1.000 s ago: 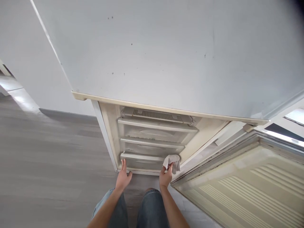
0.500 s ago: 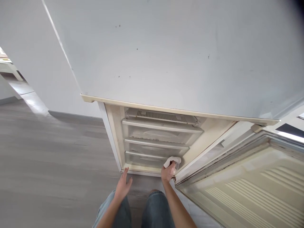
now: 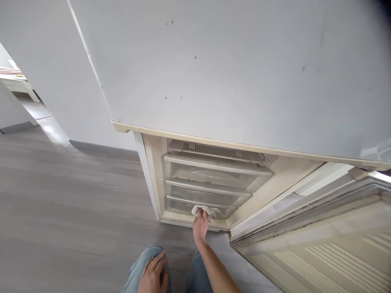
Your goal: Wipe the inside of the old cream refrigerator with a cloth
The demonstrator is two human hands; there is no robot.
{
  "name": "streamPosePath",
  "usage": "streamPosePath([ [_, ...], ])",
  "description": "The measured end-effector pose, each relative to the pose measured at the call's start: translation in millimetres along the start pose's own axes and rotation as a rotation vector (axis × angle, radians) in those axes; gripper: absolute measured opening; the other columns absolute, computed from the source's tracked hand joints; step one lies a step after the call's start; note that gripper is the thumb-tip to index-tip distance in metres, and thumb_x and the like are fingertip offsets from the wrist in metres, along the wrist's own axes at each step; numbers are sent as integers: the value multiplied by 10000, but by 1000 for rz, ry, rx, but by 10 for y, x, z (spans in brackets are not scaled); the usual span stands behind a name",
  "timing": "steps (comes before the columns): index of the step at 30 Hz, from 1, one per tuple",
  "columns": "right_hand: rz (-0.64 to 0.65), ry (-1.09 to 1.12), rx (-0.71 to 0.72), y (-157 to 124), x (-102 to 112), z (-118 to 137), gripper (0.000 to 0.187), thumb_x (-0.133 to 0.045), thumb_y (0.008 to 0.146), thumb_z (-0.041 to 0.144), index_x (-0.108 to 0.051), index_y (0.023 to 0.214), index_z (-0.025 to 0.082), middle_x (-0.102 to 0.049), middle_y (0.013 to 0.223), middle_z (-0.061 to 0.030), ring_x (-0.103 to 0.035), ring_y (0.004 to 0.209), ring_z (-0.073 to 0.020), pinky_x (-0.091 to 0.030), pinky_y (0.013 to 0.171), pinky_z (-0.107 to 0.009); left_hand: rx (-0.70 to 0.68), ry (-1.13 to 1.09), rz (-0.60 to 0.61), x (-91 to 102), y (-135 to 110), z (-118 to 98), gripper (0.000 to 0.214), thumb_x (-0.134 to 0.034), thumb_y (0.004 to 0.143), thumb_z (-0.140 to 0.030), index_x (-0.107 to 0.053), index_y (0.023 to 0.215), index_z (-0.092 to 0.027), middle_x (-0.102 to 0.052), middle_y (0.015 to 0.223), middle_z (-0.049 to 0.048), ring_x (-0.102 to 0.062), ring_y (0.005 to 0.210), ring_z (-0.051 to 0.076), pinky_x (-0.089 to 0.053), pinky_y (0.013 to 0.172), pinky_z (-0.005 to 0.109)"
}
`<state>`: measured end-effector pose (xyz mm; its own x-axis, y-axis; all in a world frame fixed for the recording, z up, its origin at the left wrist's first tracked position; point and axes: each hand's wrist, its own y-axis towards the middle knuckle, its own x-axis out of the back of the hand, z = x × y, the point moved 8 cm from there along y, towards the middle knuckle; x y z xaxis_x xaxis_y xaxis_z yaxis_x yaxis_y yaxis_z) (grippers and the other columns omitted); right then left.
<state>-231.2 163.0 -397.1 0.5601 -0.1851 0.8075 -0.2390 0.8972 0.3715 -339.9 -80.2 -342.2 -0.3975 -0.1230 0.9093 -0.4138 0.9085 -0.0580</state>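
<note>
The right hand (image 3: 200,226) pinches a soft, light cloth (image 3: 206,211), apparently bunched at its middle, against the bottom plastic drawer (image 3: 183,206); the left hand (image 3: 152,276) lies spread on the jeans (image 3: 138,268).

The left hand (image 3: 152,274) is resting on the left knee (image 3: 136,273) with its fingers spread, while the right arm (image 3: 215,270) is reaching forward and down, the right hand (image 3: 200,226) curling closed well ahead of that knee.

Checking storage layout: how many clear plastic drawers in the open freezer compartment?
3 stacked clear plastic drawers: top, middle, bottom, partly behind the right hand and its white cloth.
</note>
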Motion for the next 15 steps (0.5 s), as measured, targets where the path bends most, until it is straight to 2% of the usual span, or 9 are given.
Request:
streamPosePath([
  [3,48,-15,97,-37,-147,252,474,-282,847,126,-549,1239,123,-513,1241,-170,-458,1163,-345,-476,856,-472,-68,24,-18,-8,19,-100,368,-428,798,-223,-689,1051,-272,-675,1219,17,-643,1102,258,-556,966,466],
  [6,108,-5,227,-91,-208,429,470,-337,837,131,-570,1244,162,-550,1228,-145,-494,1128,-330,-473,888,-474,-76,33,-6,-35,28,-132,370,-411,812,-224,-685,1053,-283,-675,1221,7,-642,1105,248,-553,971,457],
  [9,162,-3,475,-115,-157,644,488,-388,843,123,-544,1297,210,-583,1235,-103,-515,1132,-301,-433,971,-474,-88,26,-7,-77,29,-107,364,-420,818,-235,-676,1068,-300,-671,1229,0,-636,1115,244,-545,982,442],
  [12,187,19,792,-108,-108,964,509,-397,888,138,-456,1379,257,-531,1356,-48,-433,1277,-248,-334,1093,-452,-122,13,-11,-147,13,-88,356,-464,795,-229,-677,1066,-320,-681,1212,-7,-646,1097,240,-542,984,423],
  [13,203,24,864,-88,-130,1064,510,-394,897,140,-436,1392,256,-511,1384,-37,-412,1305,-223,-324,1107,-432,-117,13,-28,-161,3,-80,351,-476,784,-223,-684,1049,-323,-688,1199,-8,-653,1082,238,-545,978,419],
  [15,269,12,951,-39,-259,1228,511,-402,893,127,-430,1393,233,-498,1402,-30,-420,1309,-176,-382,1069,-372,-78,30,-87,-164,-23,-69,335,-483,770,-213,-698,1003,-322,-702,1174,-7,-663,1060,238,-547,968,422],
])
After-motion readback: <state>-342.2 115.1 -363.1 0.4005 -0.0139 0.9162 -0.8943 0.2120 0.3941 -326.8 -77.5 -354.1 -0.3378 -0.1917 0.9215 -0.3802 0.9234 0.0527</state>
